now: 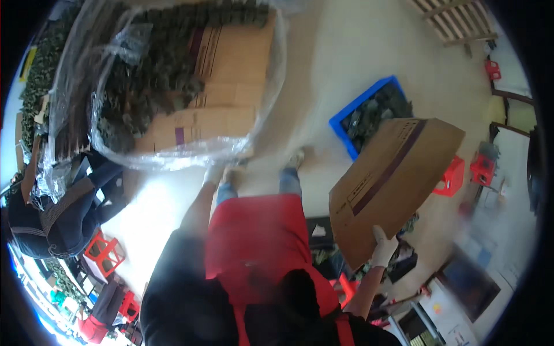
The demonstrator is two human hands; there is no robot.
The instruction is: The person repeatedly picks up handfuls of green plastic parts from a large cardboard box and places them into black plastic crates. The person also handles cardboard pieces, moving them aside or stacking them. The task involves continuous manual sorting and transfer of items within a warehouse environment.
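Observation:
My right hand [384, 248], in a white glove, grips the lower edge of a flat brown cardboard sheet [398, 173] with a dark purple stripe. The sheet is held out to my right, tilted, and overlaps a blue crate [340, 132] of dark grey-green pieces in the view. My left hand [213, 173], also gloved, hangs low beside the near edge of a large stack wrapped in clear plastic film [196, 155]. Its fingers are too small and blurred to make out. Inside the film lie more cardboard [231, 75] and many dark grey-green pieces [156, 75].
A person in dark clothes [57, 213] bends at the left, near a red stool [104, 254]. Another red stool [453, 176] stands beyond the cardboard sheet. At the far right lies a wooden slatted pallet [456, 20]. Pale floor [311, 75] runs between the stack and the crate.

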